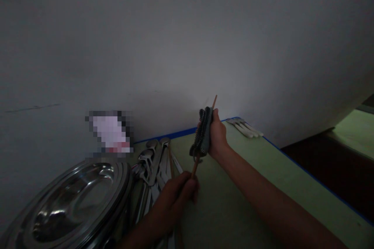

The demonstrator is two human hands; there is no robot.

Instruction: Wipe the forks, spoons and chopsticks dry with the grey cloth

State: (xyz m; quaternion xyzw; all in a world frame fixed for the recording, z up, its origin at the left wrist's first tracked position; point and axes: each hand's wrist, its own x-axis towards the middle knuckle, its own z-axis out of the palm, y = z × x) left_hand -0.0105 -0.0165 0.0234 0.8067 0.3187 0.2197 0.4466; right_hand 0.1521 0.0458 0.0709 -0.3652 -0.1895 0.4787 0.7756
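Note:
My left hand (pixel 179 191) is closed around the lower end of a thin wooden chopstick (pixel 195 169), low over the table. Higher up, my right hand (pixel 218 134) grips a folded dark checked cloth (pixel 202 134) wrapped around the chopstick, whose tip sticks out above. The chopstick's middle is hidden by the cloth. Just left of my hands, a pile of metal spoons and other utensils (pixel 153 163) lies on the table, with another wooden stick among them. Several forks with pale handles (pixel 247 128) lie side by side at the far right corner.
A stack of shiny metal plates (pixel 117 202) stands at the left. Behind it, a blurred-out object (pixel 108 132) leans near the wall (pixel 175 46). The pale green table (pixel 263 163) has a blue edge and meets the wall. Another green surface (pixel 356 132) shows at far right.

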